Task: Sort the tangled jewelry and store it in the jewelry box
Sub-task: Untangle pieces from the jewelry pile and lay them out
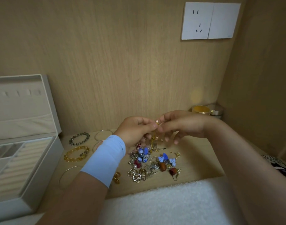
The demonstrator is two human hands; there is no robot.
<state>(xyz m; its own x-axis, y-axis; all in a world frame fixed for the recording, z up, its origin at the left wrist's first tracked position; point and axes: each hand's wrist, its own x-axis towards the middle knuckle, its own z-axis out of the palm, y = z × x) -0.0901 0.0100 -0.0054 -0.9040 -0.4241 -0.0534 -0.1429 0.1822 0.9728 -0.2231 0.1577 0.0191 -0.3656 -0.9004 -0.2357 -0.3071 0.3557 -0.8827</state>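
Fingers of my left hand (135, 129) and right hand (181, 125) pinch a gold chain (153, 139) at centre frame, hanging toward the tangled pile (152, 161). I fear a hard pull tightens knots or scatters earrings, away from the jewelry box (43, 172), lower left.

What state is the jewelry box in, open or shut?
Open. The jewelry box has its lid standing raised behind it, and the cream ribbed rolls and compartments inside are exposed.
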